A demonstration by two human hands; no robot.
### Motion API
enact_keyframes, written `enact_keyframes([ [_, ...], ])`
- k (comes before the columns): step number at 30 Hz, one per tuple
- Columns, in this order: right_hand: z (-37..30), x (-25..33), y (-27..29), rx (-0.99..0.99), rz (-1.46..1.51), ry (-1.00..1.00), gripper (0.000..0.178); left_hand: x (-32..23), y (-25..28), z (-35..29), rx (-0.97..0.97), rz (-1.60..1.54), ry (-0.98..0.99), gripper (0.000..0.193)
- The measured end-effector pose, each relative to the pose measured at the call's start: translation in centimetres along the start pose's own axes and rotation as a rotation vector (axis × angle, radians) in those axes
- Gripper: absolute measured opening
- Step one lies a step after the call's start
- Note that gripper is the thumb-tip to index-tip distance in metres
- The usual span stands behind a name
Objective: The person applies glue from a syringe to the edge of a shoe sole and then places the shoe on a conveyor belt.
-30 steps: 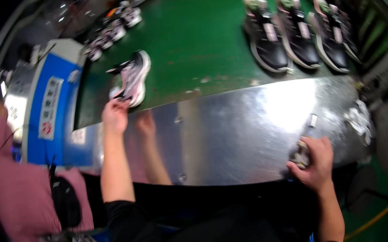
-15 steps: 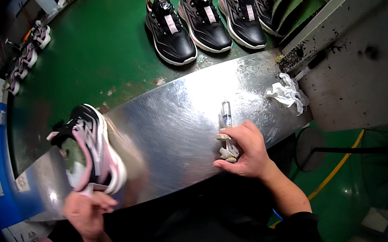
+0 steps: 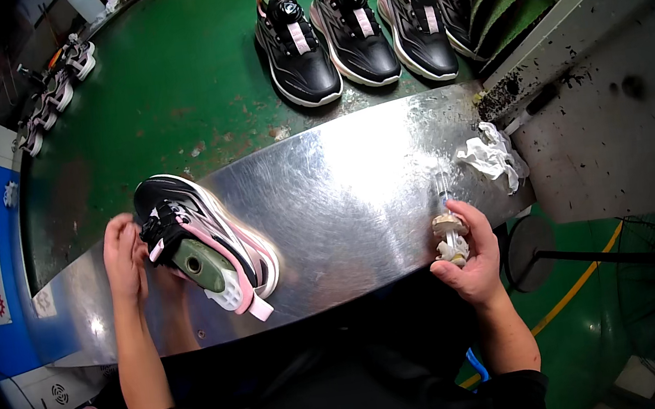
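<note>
On the shiny metal ledge [image 3: 340, 236] at the left, a black-and-pink shoe [image 3: 219, 227] is lying tilted, its toe pointing away and its opening showing a green insert. Beside its lace side, the person's left hand [image 3: 126, 260] is curling its fingers loosely; whether they are touching or gripping the shoe, I cannot tell. Well apart, the right hand [image 3: 476, 255] is closing thumb and fingers around a clear syringe [image 3: 449, 226], its tip pointing away. Finished-looking black shoes [image 3: 360, 43] are standing beyond, on the green surface [image 3: 167, 118]. The person is apparently positioning the shoe; the next move is probably calling for a firm left-hand hold before the syringe is coming near.
</note>
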State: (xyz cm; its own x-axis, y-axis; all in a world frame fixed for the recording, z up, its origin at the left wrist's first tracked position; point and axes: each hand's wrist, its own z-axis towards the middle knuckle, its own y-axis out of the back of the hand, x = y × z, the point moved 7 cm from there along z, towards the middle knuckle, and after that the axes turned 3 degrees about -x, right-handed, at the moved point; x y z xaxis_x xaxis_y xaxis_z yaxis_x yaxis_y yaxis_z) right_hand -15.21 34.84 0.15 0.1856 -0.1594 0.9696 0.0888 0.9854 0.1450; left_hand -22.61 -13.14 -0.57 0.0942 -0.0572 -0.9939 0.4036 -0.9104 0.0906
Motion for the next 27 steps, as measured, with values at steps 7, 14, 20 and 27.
enact_keyframes([
  [7, -0.5, 0.9, 0.9, 0.017, -0.209, -0.012, 0.065, 2.5, -1.2, 5.9, 0.337, 0.264, 0.122, 0.023],
  [14, -1.3, 3.5, -0.4, 0.053, -0.115, 0.018, 0.064, -3.2, -9.7, 0.1, 0.381, -0.287, 0.203, 0.046],
  [20, 0.1, 5.8, -2.1, 0.139, 0.103, 0.1, 0.073, -7.9, -13.4, -3.4, 0.518, -0.696, -0.022, 0.05],
  [27, 2.3, 10.6, -7.3, 0.374, 0.661, 0.067, 0.072, -5.6, -12.1, -5.3, 0.551, -0.866, 0.132, 0.067],
])
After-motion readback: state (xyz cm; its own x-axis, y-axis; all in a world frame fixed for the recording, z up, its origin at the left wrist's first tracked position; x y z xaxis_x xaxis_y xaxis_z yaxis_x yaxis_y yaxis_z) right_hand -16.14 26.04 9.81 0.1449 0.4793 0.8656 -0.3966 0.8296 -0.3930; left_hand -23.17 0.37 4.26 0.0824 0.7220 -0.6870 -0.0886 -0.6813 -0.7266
